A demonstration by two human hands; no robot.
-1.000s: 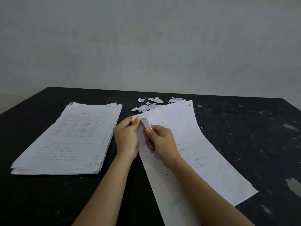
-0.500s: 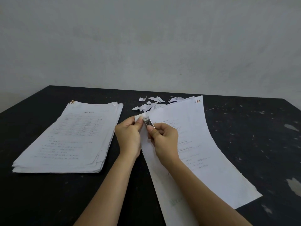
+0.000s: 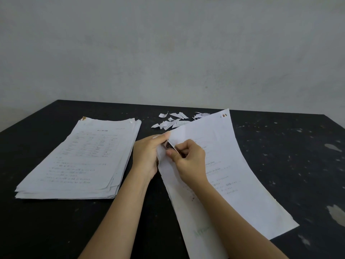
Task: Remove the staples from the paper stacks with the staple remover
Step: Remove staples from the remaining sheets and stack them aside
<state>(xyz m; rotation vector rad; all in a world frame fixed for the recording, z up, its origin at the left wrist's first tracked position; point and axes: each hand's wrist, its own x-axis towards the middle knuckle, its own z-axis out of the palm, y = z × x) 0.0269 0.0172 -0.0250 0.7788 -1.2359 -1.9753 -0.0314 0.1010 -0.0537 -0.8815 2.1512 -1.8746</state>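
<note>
Sheet's [image 3: 233, 165] far corner higher than 1 s ago — L hand [image 3: 147, 156] pinching corner, R hand [image 3: 188, 157] gripping staple remover [image 3: 170, 146] there.

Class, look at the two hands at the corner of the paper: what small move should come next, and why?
Probably lever the staple remover up and away from the corner. The right hand has its metal tip at the top-left corner of the sheets, and the left hand pinches that corner steady. The staple itself is too small to see, so whether it is already caught cannot be told.
</note>
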